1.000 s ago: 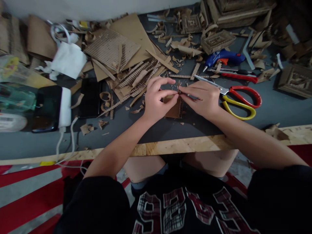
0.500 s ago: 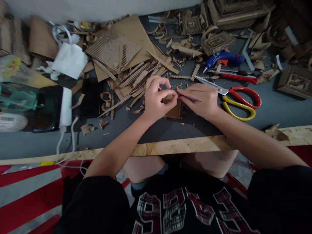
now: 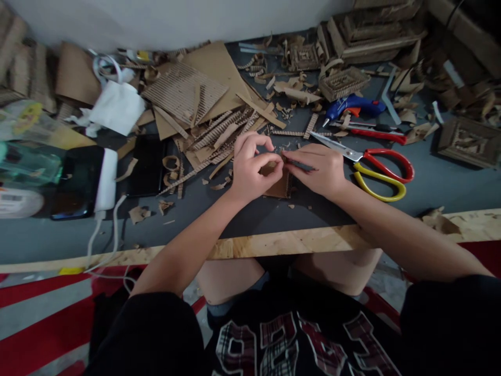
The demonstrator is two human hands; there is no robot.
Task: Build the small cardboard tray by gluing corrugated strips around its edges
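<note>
The card [image 3: 279, 189] lies near the middle of the front edge of the surface [image 3: 188, 224], its far part hidden by the hands. The left hand [image 3: 252, 169] curls over its left side, thumb and forefinger bent into a ring; the right hand [image 3: 319, 167] reaches in from the right, fingertips close together at the far end. Both are narrow at the tips, but whether they pinch anything is too small to tell.

Just beyond the left hand, a heap of strips [image 3: 219, 136] crowds toward the far edge, partly over a ribbed sheet [image 3: 176, 89] and a plain sheet [image 3: 215, 60]. The scissors [image 3: 357, 155] lie beside the right hand, blades reaching past its far side. Behind them are a red tool [image 3: 385, 137] and a glue gun [image 3: 356, 106]; scraps litter the far side between these and the heap. Toward the left edge sit a phone [image 3: 146, 166], a white bar [image 3: 106, 180] and tissue [image 3: 119, 107].

Counted: one pair of scissors, one glue gun, one phone, and three small trays: one behind the glue gun [image 3: 344, 83], one near the far edge [image 3: 304, 57], one toward the right edge [image 3: 469, 141].
</note>
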